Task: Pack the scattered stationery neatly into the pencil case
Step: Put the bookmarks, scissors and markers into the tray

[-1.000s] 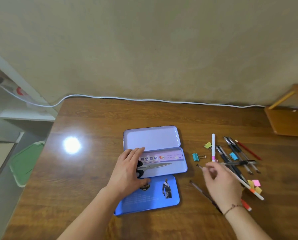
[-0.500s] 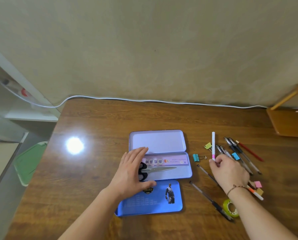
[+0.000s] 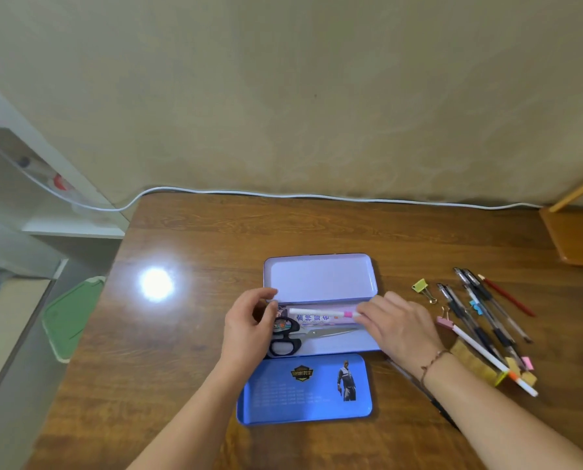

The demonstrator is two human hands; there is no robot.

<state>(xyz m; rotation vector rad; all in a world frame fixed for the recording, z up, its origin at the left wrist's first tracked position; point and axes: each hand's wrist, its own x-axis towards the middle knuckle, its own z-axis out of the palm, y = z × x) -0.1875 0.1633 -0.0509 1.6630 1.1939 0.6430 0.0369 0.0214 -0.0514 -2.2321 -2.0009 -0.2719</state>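
Observation:
An open tin pencil case (image 3: 337,347) lies mid-table, its pale inner tray (image 3: 320,278) hinged up behind and a blue lid (image 3: 303,390) in front. Black-handled scissors (image 3: 293,335) and a printed ruler (image 3: 317,318) lie inside. My right hand (image 3: 398,325) pinches the pink end of a white pen (image 3: 320,312) that lies across the ruler. My left hand (image 3: 249,325) is at the case's left end, fingers curled, with the thumb near the pen's other end; whether it touches is unclear. Loose pens (image 3: 483,310), a red pencil (image 3: 507,296) and binder clips (image 3: 420,285) lie to the right.
A white cable (image 3: 317,195) runs along the table's back edge by the wall. An orange wooden stand (image 3: 578,239) sits at the far right. Sticky tabs (image 3: 527,362) and a white-and-orange pen (image 3: 486,357) lie by my right wrist. Left of the table stands a white shelf (image 3: 46,228).
My right hand picked the white pink-banded pen from the pile and carried it left into the case. My left hand lifted off the scissors and curled by the pen's left end.

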